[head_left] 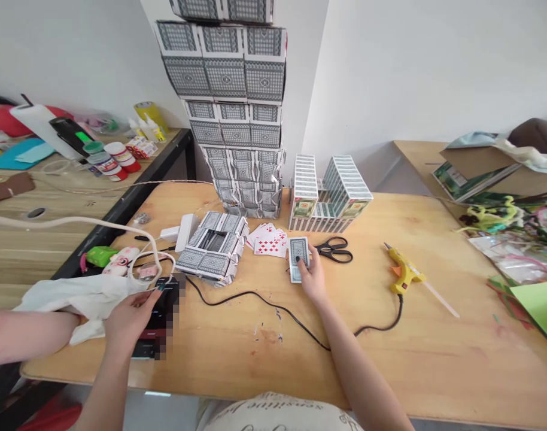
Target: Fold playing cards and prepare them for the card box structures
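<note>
My left hand (pixel 132 314) is at the left of the table, its thumb and fingers pinched at the upper edge of a dark phone (pixel 163 308), by a white cable (pixel 154 239). My right hand (pixel 312 276) holds a grey-backed playing card (pixel 299 254), or a small stack of them, near the table's middle, thumb on top. Fanned face-up cards (pixel 271 242) lie just left of it. Further left sits a flat block made of folded cards (pixel 215 248) with an opening in its middle. Black scissors (pixel 336 250) lie right of my right hand.
A tall card tower (pixel 242 120) stands at the back beside stacked card boxes (pixel 330 197). A yellow glue gun (pixel 406 272) lies right, its black cord crossing the table (pixel 273 371). Another person's arm (pixel 31 335) reaches in from the left, near white cloth (pixel 85 299).
</note>
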### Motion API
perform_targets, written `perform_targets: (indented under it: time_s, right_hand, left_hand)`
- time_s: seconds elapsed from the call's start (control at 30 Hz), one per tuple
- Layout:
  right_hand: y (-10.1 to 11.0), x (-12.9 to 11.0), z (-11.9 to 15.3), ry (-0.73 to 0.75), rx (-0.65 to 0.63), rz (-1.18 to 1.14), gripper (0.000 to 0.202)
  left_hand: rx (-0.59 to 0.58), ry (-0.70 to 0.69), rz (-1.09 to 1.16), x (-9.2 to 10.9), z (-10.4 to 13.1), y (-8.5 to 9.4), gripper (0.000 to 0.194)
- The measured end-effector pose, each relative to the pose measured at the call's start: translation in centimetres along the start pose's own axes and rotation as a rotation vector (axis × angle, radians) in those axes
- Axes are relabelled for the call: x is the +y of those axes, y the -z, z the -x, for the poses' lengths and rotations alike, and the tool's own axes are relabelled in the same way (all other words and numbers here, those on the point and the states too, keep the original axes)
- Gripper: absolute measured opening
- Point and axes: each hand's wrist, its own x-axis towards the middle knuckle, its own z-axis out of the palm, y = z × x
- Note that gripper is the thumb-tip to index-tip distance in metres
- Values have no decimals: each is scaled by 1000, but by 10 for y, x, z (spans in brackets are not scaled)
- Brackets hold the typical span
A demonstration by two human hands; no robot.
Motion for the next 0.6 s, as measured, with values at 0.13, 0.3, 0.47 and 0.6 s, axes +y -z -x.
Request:
perform_targets:
  time_s: [0.13,0.3,0.47,0.6]
  right_hand:
    - [-1,-2,0,-65,-9,-83,54]
    - [-1,-7,2,-91,-40,-145,55]
    - [0,-11,2,-102,-29,-106,52]
    - [0,-11,3,-112,-16,-147,49]
  left_hand:
    - [-3,34,-38,4,1,1,42]
    - [-14,13,-48,6,1,1,46]
    - [30,-5,-75,9,1,-4,49]
    - [6,9,-98,14,2,-3,51]
